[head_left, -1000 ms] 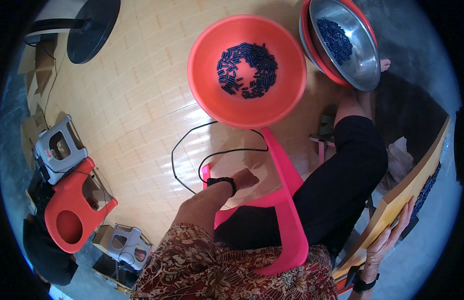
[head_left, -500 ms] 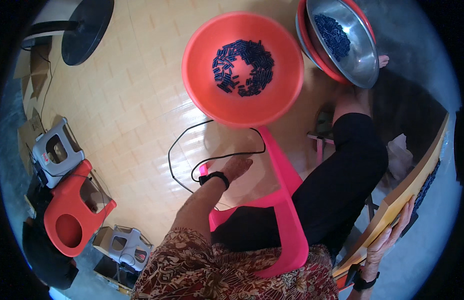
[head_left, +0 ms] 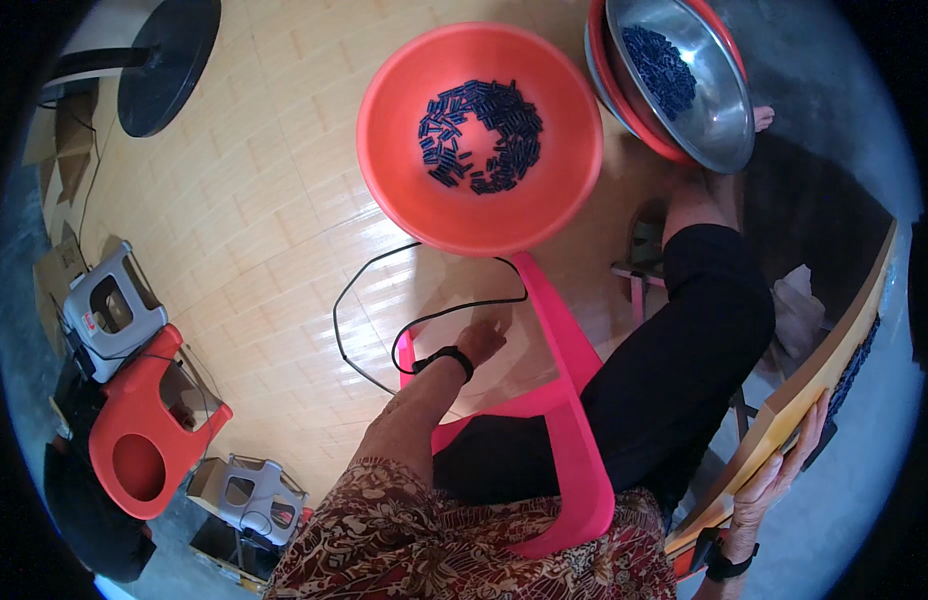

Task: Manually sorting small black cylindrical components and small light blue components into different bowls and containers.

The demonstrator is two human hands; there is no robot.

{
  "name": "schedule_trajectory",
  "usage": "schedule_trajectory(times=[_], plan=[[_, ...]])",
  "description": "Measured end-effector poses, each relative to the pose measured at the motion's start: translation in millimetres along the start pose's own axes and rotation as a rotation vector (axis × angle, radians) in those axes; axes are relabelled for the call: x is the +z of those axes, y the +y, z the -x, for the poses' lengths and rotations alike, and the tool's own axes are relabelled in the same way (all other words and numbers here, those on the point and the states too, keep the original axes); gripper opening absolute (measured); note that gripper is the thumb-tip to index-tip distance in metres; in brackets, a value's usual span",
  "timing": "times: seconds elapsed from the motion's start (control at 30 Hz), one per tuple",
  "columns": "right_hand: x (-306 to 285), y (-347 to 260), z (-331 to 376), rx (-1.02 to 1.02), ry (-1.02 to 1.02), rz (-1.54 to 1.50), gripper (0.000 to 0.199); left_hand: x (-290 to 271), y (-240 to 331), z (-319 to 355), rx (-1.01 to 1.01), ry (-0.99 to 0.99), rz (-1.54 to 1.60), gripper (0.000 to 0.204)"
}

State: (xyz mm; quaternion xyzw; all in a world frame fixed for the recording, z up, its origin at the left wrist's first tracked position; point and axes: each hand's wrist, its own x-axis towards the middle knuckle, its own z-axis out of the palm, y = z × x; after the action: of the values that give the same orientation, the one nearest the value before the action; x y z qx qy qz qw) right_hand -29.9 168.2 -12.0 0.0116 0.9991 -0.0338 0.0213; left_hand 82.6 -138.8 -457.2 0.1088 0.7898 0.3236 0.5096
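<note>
My left hand (head_left: 481, 343), with a black band on its wrist, hangs over the floor beside a bright pink plastic frame (head_left: 574, 440) across my lap. Its fingers point away and look loosely apart; nothing shows in them. A black cord (head_left: 454, 308) loops past this hand. At the right, my right hand (head_left: 779, 475) lies with stretched fingers along the edge of a light wooden board (head_left: 774, 430); it too wears a black band. Ahead stands an orange-red basin (head_left: 399, 190) with many short dark cylindrical pieces (head_left: 519, 130) in a ring on its bottom.
A steel bowl (head_left: 724, 120) holding more dark pieces sits in another red basin at the far right, near a bare foot. Grey stools (head_left: 114, 305) and a red plastic seat (head_left: 104, 440) stand at the left. A black round base (head_left: 169, 80) is at the far left.
My left hand has shifted slightly right and its fingers have turned outward. The basins sit slightly further left in view. My right hand stays on the board.
</note>
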Motion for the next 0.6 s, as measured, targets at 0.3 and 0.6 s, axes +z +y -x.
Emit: schedule_trajectory(times=[0.3,0.6], plan=[[4,1,2,0.007,0.003,-0.003,0.066,-19,-20,-7,0.454,0.293,-0.399,0.032],[-10,4,5,-0.028,-0.016,-0.025,0.061,-32,-3,-34,0.369,0.237,-0.431,0.024]])
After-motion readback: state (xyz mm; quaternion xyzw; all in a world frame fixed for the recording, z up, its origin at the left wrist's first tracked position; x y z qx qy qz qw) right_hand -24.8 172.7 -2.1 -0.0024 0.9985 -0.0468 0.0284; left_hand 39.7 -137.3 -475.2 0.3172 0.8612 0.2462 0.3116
